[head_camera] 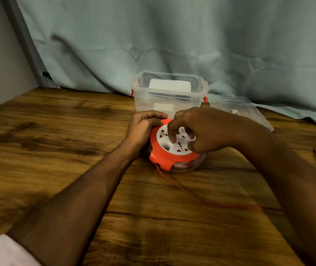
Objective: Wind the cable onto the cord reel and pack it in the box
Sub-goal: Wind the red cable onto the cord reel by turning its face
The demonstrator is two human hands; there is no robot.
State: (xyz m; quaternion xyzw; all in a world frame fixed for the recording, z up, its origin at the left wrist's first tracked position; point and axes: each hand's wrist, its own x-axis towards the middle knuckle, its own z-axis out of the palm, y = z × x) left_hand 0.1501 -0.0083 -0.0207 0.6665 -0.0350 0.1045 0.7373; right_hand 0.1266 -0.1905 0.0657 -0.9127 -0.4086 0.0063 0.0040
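While the reel lies flat on the wooden table (57,150), the left hand (143,125) curls its fingers over the far-left rim of the cord reel (172,152), gripping the orange housing to steady it. The reel sits near the middle of the table, just in front of the clear plastic box (169,93), which stands open. The reel looks like hard, smooth plastic, probably light enough to skid, so bracing it at the rim seems the sensible hold; the white socket face in the middle appears to be the part that turns. Over that face the right hand (201,129) bends its fingers down, the forefinger tip pressing into the white disc; whether the thumb also pinches anything cannot be told. From a slot in the front of the housing the orange cable (191,192) runs out across the table toward the right, thin and limp, likely to kink or snag if wound fast; a further loop of it shows at the right edge. Beside the box lies its clear lid (249,112).

Counted: one reel, one cable, one box, one lid, two hands.
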